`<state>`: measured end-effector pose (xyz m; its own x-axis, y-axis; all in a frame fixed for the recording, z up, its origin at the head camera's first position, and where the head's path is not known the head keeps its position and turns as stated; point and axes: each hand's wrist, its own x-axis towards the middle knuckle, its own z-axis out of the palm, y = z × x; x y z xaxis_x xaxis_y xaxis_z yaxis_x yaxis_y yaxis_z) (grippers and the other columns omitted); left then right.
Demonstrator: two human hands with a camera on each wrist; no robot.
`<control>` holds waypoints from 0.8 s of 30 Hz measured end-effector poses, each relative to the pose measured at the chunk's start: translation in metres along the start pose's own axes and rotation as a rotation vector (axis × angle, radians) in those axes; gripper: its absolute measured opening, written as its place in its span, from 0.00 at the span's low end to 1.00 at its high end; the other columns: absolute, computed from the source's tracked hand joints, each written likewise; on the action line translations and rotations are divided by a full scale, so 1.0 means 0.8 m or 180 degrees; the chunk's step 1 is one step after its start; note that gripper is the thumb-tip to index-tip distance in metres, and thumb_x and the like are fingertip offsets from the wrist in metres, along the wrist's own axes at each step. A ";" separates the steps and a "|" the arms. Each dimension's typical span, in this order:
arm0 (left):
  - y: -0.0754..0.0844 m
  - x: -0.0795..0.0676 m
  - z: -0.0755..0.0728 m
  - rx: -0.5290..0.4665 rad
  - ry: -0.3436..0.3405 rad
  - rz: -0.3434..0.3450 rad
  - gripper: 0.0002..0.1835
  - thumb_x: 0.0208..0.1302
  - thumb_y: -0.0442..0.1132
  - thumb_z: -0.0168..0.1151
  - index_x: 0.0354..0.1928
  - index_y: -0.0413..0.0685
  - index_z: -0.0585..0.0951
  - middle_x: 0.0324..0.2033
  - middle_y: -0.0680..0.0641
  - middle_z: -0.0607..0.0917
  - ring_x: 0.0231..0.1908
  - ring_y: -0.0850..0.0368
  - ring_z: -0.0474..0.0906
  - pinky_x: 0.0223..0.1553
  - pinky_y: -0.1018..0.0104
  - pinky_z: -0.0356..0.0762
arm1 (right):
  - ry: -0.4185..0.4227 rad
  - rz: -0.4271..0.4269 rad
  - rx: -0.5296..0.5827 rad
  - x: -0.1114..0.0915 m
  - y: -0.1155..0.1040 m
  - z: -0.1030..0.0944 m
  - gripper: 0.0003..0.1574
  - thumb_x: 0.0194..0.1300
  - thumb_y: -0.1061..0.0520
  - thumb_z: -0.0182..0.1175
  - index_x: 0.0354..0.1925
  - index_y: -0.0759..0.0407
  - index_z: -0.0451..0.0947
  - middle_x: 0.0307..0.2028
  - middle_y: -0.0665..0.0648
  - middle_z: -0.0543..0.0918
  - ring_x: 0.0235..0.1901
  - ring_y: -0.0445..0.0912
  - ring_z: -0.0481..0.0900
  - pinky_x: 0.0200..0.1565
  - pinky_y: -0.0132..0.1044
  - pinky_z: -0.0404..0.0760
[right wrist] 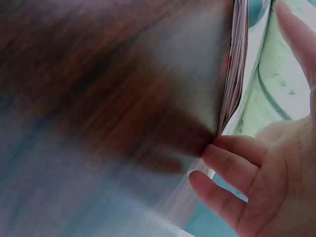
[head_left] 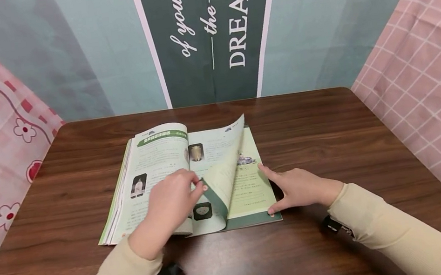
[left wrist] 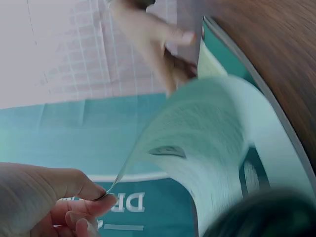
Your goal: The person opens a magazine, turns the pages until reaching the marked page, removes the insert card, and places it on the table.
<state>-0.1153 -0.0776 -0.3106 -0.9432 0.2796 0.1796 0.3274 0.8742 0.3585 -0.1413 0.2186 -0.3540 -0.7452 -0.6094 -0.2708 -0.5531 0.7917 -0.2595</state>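
An open book [head_left: 160,157] with printed text and small photos lies on the table in the head view. My left hand [head_left: 174,200] reaches over its left half and pinches the lower corner of a page [head_left: 225,172] between thumb and fingers. That page curves up and leftward, and in the left wrist view the same page [left wrist: 197,123] bows away from the pinch. Beneath it shows a yellow-green page [head_left: 249,190] with a dark green bottom band. My right hand [head_left: 301,187] is at the book's right edge, thumb and fingers spread, fingertips right at the page stack [right wrist: 239,64] in the right wrist view.
The dark wooden table [head_left: 331,140] extends around the book. Behind it hangs a blue-green cloth [head_left: 315,25] with lettering. Pink patterned cloths flank the left and right sides. A dark device is strapped at each wrist.
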 end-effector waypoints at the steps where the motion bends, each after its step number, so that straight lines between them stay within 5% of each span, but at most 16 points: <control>1: -0.007 -0.003 -0.004 -0.0011 0.0002 -0.0026 0.04 0.55 0.40 0.62 0.24 0.52 0.81 0.23 0.54 0.78 0.20 0.57 0.72 0.16 0.62 0.66 | -0.0005 -0.0010 -0.0024 -0.001 0.000 -0.001 0.69 0.47 0.26 0.61 0.71 0.65 0.47 0.43 0.64 0.81 0.18 0.42 0.72 0.31 0.40 0.74; 4: -0.026 -0.012 -0.016 -0.0030 0.0017 -0.0126 0.05 0.55 0.41 0.63 0.24 0.52 0.81 0.22 0.54 0.78 0.19 0.58 0.70 0.17 0.62 0.65 | -0.0049 -0.0034 -0.0064 -0.004 -0.001 -0.003 0.66 0.46 0.28 0.63 0.70 0.63 0.51 0.62 0.71 0.65 0.21 0.44 0.76 0.34 0.42 0.76; 17: -0.098 -0.066 -0.055 0.0064 -0.0221 -0.0663 0.07 0.59 0.43 0.59 0.23 0.56 0.79 0.14 0.55 0.68 0.15 0.59 0.61 0.14 0.62 0.57 | -0.0232 0.0070 -0.0230 -0.003 -0.010 0.000 0.64 0.42 0.28 0.66 0.69 0.58 0.57 0.64 0.71 0.60 0.19 0.47 0.75 0.30 0.39 0.74; 21: -0.118 -0.079 -0.061 0.0114 -0.0448 -0.0839 0.08 0.60 0.46 0.59 0.25 0.56 0.79 0.14 0.55 0.69 0.16 0.59 0.64 0.15 0.60 0.59 | -0.0162 0.0020 -0.0298 0.000 -0.011 0.001 0.63 0.42 0.29 0.67 0.67 0.60 0.60 0.64 0.72 0.61 0.13 0.43 0.66 0.26 0.38 0.72; 24: -0.133 -0.090 -0.065 0.0171 -0.0639 -0.0966 0.09 0.61 0.47 0.58 0.26 0.56 0.79 0.15 0.55 0.70 0.18 0.58 0.65 0.16 0.60 0.60 | -0.0060 0.0021 -0.0349 0.005 -0.013 0.004 0.60 0.43 0.29 0.67 0.64 0.62 0.64 0.62 0.73 0.63 0.14 0.45 0.69 0.27 0.38 0.73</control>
<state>-0.0798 -0.2114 -0.3144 -0.9910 0.0721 -0.1128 0.0327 0.9474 0.3182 -0.1369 0.2077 -0.3554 -0.7424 -0.6041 -0.2897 -0.5865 0.7950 -0.1549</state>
